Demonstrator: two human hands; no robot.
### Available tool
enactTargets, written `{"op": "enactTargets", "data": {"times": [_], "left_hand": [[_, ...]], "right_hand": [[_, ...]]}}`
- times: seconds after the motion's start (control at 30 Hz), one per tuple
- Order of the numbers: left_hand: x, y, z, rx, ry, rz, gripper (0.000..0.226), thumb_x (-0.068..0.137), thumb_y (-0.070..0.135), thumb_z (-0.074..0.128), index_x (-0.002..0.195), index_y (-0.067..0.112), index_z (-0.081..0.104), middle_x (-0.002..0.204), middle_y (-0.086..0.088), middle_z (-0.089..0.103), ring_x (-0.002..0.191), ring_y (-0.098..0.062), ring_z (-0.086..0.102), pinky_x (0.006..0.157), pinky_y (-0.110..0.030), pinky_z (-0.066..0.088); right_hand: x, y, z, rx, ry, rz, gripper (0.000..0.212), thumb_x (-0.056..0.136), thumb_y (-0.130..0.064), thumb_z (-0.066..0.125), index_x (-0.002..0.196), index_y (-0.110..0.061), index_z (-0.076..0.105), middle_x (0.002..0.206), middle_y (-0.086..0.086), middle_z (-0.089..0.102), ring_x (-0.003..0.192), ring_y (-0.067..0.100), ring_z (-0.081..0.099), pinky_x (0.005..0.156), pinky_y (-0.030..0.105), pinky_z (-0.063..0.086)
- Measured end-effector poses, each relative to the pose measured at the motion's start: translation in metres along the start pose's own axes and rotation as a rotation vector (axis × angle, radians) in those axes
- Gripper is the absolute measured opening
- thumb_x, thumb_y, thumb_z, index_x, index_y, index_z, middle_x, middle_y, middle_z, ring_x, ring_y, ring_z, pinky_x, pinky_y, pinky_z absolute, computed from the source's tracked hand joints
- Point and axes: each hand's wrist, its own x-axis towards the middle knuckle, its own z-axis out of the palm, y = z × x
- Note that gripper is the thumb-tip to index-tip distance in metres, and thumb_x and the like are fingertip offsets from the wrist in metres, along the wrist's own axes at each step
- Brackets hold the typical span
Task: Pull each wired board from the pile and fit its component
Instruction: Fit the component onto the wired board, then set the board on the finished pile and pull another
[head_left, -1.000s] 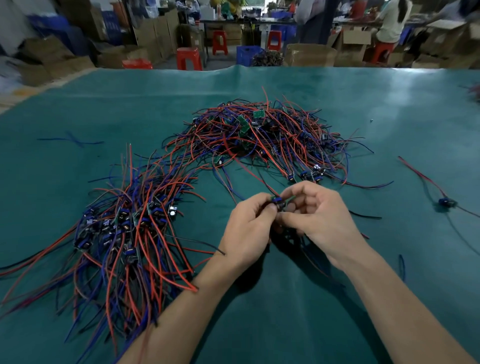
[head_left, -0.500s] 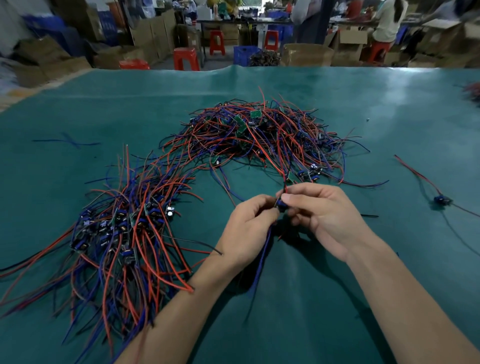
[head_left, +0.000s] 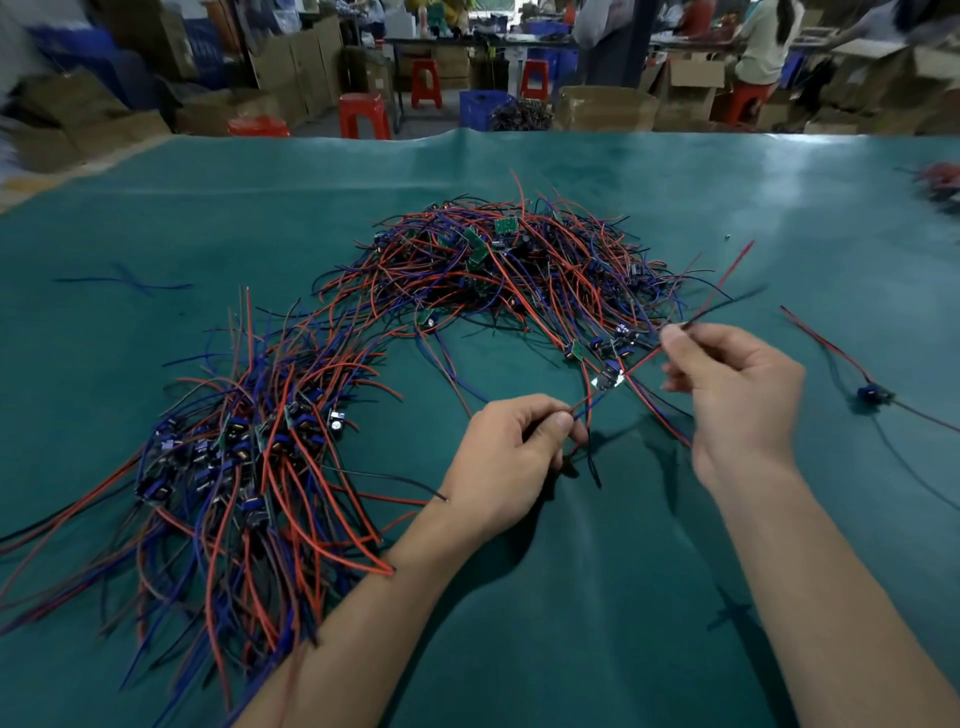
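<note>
A small wired board (head_left: 607, 378) with a blue part hangs above the green table cover (head_left: 597, 597), stretched between both hands by its leads. My left hand (head_left: 506, 462) pinches the red and blue wires at one end. My right hand (head_left: 732, 395) pinches the red and black wires on the other side, and their free ends stick out up and right. Behind lies the tangled pile of wired boards (head_left: 509, 270) with red, blue and black leads. A second heap of wired boards (head_left: 234, 457) spreads at the left.
One single wired board (head_left: 875, 395) lies apart at the right with its red lead running away. A loose blue wire (head_left: 124, 283) lies far left. Beyond the table's far edge stand red stools (head_left: 363, 114), cardboard boxes and seated people.
My hands were together on the board; now they have drawn apart, the right hand moving right and up along the wires, so the board hangs stretched between them.
</note>
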Motion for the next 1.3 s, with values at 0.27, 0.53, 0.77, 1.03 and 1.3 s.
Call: {"op": "enactTargets", "data": {"times": [0.27,0.53,0.77,1.03,1.3], "left_hand": [[-0.002,-0.001,0.001,0.001,0.06,0.026,0.028,0.103,0.012,0.051,0.082,0.02,0.066,0.054,0.008,0.047,0.049,-0.007,0.039,0.05,-0.023,0.033],[0.002,-0.002,0.0,-0.144,0.243,0.009,0.028,0.107,0.011,0.042,0.086,0.019,0.059,0.054,0.009,0.045,0.051,-0.013,0.037,0.051,-0.026,0.032],[0.002,-0.001,0.001,-0.067,0.175,0.052,0.025,0.105,0.013,0.048,0.084,0.02,0.06,0.053,0.01,0.047,0.05,-0.012,0.037,0.054,-0.028,0.033],[-0.004,0.007,0.0,0.017,0.023,0.117,0.022,0.1,0.021,0.051,0.083,0.016,0.065,0.054,0.011,0.052,0.056,-0.006,0.045,0.057,-0.026,0.039],[-0.006,0.007,0.001,0.1,0.05,0.039,0.02,0.1,0.019,0.055,0.088,0.015,0.07,0.069,-0.003,0.065,0.058,-0.006,0.051,0.058,-0.02,0.041]], "right_hand": [[0.011,-0.004,-0.016,0.162,0.322,0.062,0.023,0.095,-0.01,0.068,0.076,-0.017,0.059,0.073,0.003,0.058,0.052,0.008,0.054,0.051,0.021,0.045],[-0.01,0.001,0.001,0.036,0.025,0.285,0.02,0.096,-0.03,0.068,0.094,-0.013,0.06,0.072,0.013,0.074,0.046,0.016,0.06,0.038,0.021,0.04],[-0.036,0.002,0.025,-0.023,-0.382,0.157,0.097,0.08,-0.032,0.077,0.156,-0.008,0.023,0.098,0.011,0.079,0.092,0.026,0.076,0.079,0.034,0.06],[-0.022,-0.043,0.035,-0.039,-0.274,-0.145,0.014,0.093,-0.002,0.068,0.102,-0.013,0.066,0.082,0.0,0.079,0.074,0.015,0.074,0.082,0.036,0.062],[-0.036,-0.128,0.126,-0.099,-0.789,-0.271,0.018,0.097,-0.026,0.067,0.095,-0.008,0.072,0.086,0.008,0.078,0.073,0.023,0.075,0.064,0.035,0.062]]}}
